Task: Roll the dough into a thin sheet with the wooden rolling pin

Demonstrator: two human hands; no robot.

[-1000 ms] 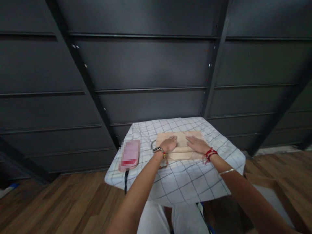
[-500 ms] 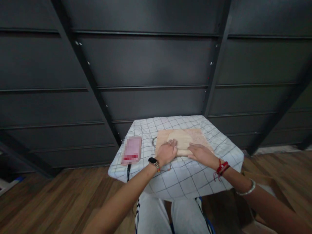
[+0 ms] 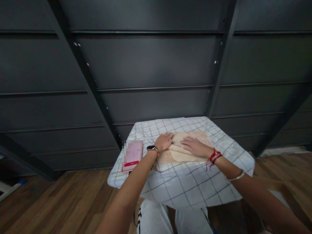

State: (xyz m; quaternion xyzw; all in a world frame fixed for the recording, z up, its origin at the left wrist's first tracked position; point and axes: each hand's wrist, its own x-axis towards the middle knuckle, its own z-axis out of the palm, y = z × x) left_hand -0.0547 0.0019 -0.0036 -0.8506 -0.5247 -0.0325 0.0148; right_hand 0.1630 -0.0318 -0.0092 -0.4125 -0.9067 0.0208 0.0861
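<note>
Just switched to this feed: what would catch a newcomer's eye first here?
Both hands rest on a folded beige cloth in the middle of a white checked table cover: the left hand at the cloth's left end, the right hand flat on its middle. A pink flat case lies left of it, near the cover's edge. Dark metal panels fill the background.

Two hands point(image 3: 163, 142) point(image 3: 195, 147), one beige cloth point(image 3: 181, 156), one pink phone point(image 3: 133, 154).

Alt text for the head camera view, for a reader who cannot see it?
The person's left hand and right hand lie flat on a folded beige cloth on a small table covered in white checked fabric. A pink case lies to their left; dark wall panels behind, wooden floor below.
</note>
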